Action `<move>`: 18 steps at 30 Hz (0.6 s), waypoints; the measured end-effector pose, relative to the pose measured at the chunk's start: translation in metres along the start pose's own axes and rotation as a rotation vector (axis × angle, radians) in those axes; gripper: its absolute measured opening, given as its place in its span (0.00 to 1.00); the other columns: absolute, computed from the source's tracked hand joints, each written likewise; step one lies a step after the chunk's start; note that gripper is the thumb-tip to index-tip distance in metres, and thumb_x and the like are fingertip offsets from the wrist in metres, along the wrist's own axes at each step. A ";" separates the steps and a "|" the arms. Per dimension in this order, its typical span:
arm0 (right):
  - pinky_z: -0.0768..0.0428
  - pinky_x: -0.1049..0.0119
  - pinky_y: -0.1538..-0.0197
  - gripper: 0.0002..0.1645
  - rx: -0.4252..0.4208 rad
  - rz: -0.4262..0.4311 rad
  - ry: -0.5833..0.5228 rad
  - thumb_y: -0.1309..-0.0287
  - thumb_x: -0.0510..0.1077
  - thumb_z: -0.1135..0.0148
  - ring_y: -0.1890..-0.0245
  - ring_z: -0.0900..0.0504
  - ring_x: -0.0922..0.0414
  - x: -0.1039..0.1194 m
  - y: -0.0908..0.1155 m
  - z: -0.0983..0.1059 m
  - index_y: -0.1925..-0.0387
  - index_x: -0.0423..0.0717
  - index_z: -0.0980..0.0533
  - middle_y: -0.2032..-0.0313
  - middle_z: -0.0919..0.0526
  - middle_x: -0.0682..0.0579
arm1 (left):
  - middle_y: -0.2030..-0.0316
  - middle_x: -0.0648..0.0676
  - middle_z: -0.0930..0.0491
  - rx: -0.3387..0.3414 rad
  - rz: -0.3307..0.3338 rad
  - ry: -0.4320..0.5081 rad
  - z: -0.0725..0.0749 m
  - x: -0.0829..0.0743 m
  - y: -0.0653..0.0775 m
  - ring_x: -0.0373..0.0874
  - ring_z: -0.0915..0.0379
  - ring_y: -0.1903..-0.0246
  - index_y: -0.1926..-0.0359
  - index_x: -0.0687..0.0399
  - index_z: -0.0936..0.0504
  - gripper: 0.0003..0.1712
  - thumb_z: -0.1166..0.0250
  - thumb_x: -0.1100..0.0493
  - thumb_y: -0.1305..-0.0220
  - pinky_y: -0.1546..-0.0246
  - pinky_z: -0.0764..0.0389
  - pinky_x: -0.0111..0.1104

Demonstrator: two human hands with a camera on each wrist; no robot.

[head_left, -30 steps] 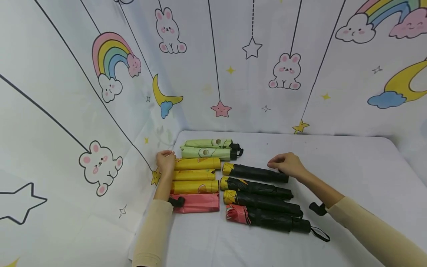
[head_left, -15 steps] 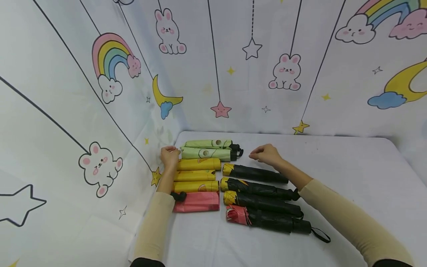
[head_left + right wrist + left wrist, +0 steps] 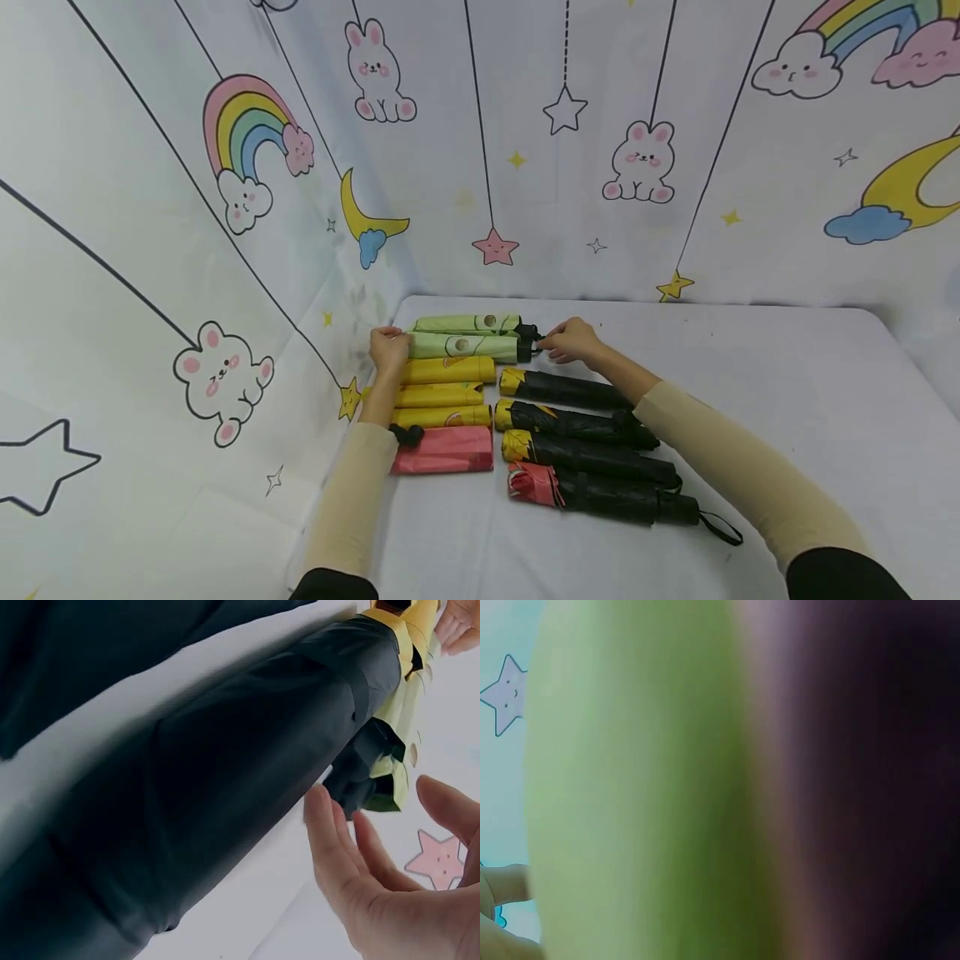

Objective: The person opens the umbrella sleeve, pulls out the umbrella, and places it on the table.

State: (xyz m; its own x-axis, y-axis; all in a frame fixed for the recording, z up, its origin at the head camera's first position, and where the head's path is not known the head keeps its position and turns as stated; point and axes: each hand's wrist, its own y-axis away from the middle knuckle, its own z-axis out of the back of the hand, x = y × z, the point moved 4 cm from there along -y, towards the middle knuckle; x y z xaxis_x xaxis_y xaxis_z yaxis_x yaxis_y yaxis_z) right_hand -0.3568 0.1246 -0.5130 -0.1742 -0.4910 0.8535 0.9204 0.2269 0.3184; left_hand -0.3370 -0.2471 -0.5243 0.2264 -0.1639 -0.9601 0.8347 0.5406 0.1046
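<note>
Grip: the left hand [image 3: 390,350] is at the left end of the nearer green umbrella [image 3: 463,347]; I cannot tell if its fingers pinch it. The right hand [image 3: 573,340] is by the other end, its fingers bent loosely, and in the right wrist view the thumb stands apart from them.
Green umbrella: the nearer one lies across the table [image 3: 757,367], between the two hands, with its black handle [image 3: 523,349] toward the right hand.
Far side: the farther green umbrella [image 3: 457,324] lies just behind it.
Near side: three yellow rolls [image 3: 457,395] lie in a row, then a red packet [image 3: 450,452].
Black umbrellas: three with yellow ends [image 3: 577,423], and nearest the person a red-ended umbrella [image 3: 603,494] with a strap loop [image 3: 726,532].
Wall: white cloth [image 3: 555,192] with rabbits, stars and rainbows.
</note>
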 end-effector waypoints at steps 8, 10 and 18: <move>0.13 0.51 0.48 0.32 0.030 -0.068 -0.010 0.33 0.47 0.30 0.52 0.11 0.42 0.004 -0.009 -0.016 0.40 0.26 0.25 0.46 0.16 0.32 | 0.49 0.58 0.23 -0.012 -0.002 0.004 -0.004 0.000 0.000 0.55 0.27 0.48 0.42 0.65 0.29 0.23 0.33 0.68 0.35 0.49 0.23 0.42; 0.12 0.52 0.49 0.33 0.034 -0.080 -0.018 0.34 0.48 0.30 0.52 0.11 0.42 0.003 -0.012 -0.020 0.38 0.26 0.26 0.46 0.17 0.32 | 0.49 0.59 0.24 -0.015 0.002 0.006 -0.005 0.002 0.000 0.55 0.27 0.48 0.42 0.65 0.29 0.22 0.33 0.68 0.34 0.47 0.23 0.43; 0.13 0.53 0.48 0.44 -0.001 -0.148 -0.052 0.35 0.49 0.29 0.52 0.11 0.43 0.006 -0.018 -0.030 0.30 0.28 0.37 0.39 0.25 0.33 | 0.49 0.60 0.23 -0.017 -0.008 0.030 -0.005 0.006 0.001 0.56 0.26 0.46 0.46 0.64 0.30 0.18 0.35 0.70 0.33 0.43 0.21 0.45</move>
State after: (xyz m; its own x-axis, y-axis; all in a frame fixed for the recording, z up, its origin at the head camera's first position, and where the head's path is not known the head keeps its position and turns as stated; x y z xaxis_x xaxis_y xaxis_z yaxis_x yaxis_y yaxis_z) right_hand -0.3643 0.0924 -0.5264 -0.3259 -0.4751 0.8174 0.8836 0.1542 0.4420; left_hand -0.3378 -0.2432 -0.5317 0.2042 -0.1439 -0.9683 0.8279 0.5532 0.0924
